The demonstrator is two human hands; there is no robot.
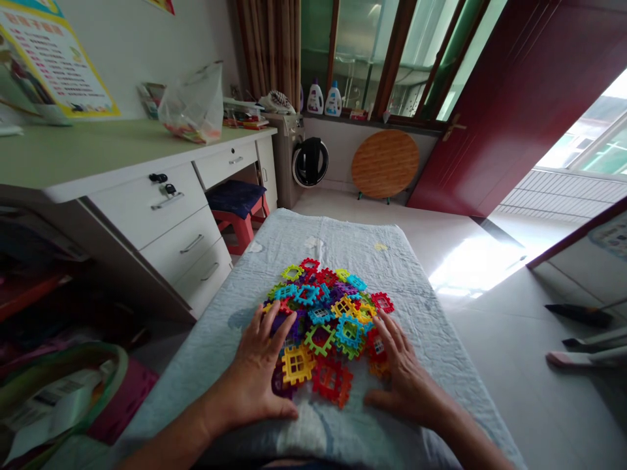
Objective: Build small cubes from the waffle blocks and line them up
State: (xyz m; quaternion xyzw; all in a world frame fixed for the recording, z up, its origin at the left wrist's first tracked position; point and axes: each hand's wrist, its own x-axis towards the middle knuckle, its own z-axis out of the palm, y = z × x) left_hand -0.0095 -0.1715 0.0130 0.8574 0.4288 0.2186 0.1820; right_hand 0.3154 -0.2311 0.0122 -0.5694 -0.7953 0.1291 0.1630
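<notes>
A heap of colourful plastic interlocking building pieces [321, 314] lies on a cloth-covered table [343, 238]. The pieces are flat squares with notched edges and window-like openings, in red, yellow, green, blue and purple. At the heap's left side is my left hand [259, 362], fingers spread, thumb stretched toward the near edge. My right hand [404, 372] curves around the right side, its fingers apart near red and orange pieces. Nearest me in the pile are a yellow window piece [296, 365] and a red one [333, 382]. Neither hand grips a piece; whether the fingertips touch any is hard to tell.
To the left stands a desk [132, 153] with drawers and a plastic bag [193, 104] on top. A red stool [240, 212] is tucked beside it. A pink and green bin [110, 391] sits low at left. Beyond are a washing machine [289, 153] and a round wooden board [385, 163].
</notes>
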